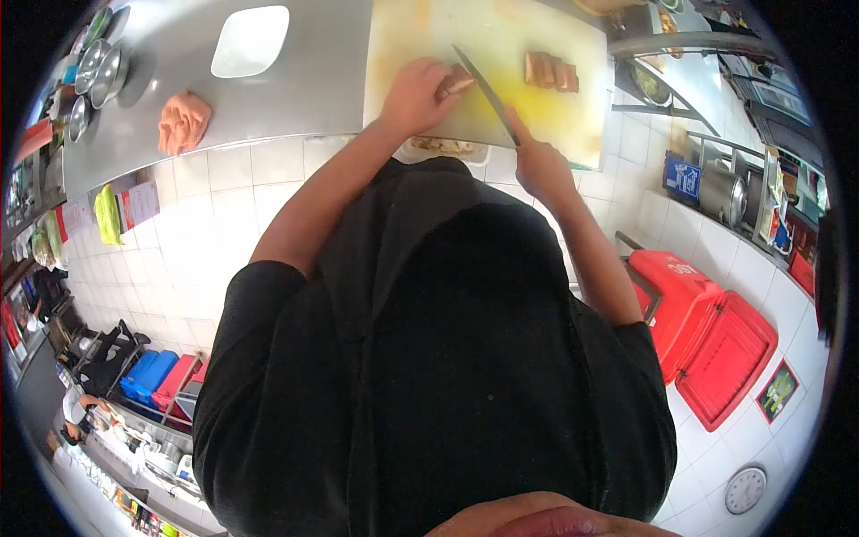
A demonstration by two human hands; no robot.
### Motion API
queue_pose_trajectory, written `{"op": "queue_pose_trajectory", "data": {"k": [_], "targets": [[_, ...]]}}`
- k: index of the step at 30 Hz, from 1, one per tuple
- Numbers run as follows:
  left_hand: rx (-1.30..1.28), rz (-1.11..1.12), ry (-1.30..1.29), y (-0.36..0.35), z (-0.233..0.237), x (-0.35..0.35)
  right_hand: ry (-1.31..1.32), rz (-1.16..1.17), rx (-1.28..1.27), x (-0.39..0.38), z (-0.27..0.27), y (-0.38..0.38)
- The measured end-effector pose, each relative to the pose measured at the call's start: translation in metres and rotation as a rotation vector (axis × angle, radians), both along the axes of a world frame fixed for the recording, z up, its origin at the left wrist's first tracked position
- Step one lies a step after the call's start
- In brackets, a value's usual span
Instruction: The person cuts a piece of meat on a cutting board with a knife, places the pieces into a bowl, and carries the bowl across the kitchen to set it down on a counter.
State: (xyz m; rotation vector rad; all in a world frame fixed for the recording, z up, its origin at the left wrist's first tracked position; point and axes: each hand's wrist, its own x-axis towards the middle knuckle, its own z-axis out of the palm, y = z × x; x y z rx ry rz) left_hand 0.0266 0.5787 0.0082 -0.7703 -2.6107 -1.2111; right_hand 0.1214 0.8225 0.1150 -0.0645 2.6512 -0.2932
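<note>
A: What is closest to the person?

B: A black apron (429, 358), with both bare arms reaching out over it. The right hand (541, 167) is closed tight around the handle of a knife (488, 89). The blade slants across the yellow-stained cutting board (501, 31).

A: And the other hand?

B: The left hand (413, 97) has its fingers curled down, pinning a piece of meat (456, 81) to the board. The blade rests right beside those fingers.

A: Any containers nearby?

B: A shallow white tray (445, 148) sits at the counter's edge, half tucked under the board, with pale pieces in it. I cannot tell what they are.

A: Further out?

B: Brown slices (551, 71) lie on the board beyond the knife. To the left, on the steel counter (304, 80), there is an orange cloth (183, 123). Past it is a white dish (250, 40).

A: And at the edges?

B: Steel bowls (98, 67) are stacked at the far left, and their contents are hidden. On the right is a pan (649, 85) holding something dark, then a steel pot (721, 192). Two red bins (707, 336) have their lids closed.
</note>
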Motion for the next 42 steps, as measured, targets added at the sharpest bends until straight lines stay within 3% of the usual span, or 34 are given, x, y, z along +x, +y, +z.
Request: {"op": "queue_pose_trajectory", "data": {"k": [21, 30, 34, 37, 42], "targets": [[-0.063, 0.035, 0.039, 0.012, -0.021, -0.008, 0.010, 0.133, 0.015, 0.004, 0.041, -0.014], [-0.063, 0.074, 0.075, 0.013, -0.025, -0.011, -0.014, 0.135, -0.031, -0.015, 0.022, -0.013], [-0.047, 0.048, 0.016, 0.016, -0.026, -0.016, -0.023, 0.076, -0.020, -0.023, -0.039, -0.033], [-0.136, 0.026, -0.083, 0.013, -0.019, -0.013, 0.004, 0.088, -0.066, -0.027, -0.045, -0.027], [-0.009, 0.029, 0.032, 0.007, -0.002, -0.007, 0.010, 0.075, -0.067, -0.027, -0.028, -0.012]]}}
